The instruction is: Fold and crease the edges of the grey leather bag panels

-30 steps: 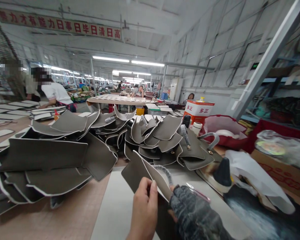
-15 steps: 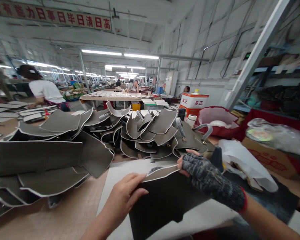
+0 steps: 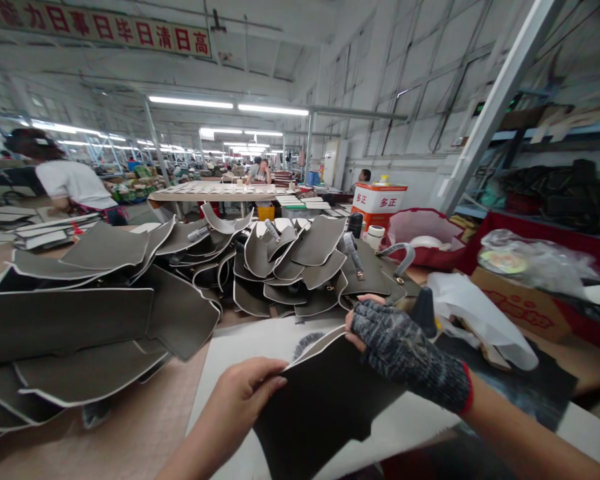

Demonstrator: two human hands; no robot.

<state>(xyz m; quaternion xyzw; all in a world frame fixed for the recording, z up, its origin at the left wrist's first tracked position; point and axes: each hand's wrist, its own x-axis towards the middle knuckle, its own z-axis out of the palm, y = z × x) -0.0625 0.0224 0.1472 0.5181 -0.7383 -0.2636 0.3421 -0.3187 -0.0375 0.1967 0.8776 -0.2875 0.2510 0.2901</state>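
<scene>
Head view: since half a second ago the dark leather panel point(image 3: 325, 407) has tipped a little further up at its far edge, and both hands have barely shifted. The left hand point(image 3: 240, 393), bare, reaches in from below with its fingers closed on the panel's near left edge. The right hand point(image 3: 397, 343), in a grey knit glove, comes in from the right, wrist bent, its grip pinched on the panel's pale-trimmed far corner. The panel lies over a white sheet point(image 3: 245, 350) on the bench point(image 3: 130, 427), just in front of a heap of grey cut pieces point(image 3: 180, 280). A red-and-white can point(image 3: 379, 203) stands beyond.
</scene>
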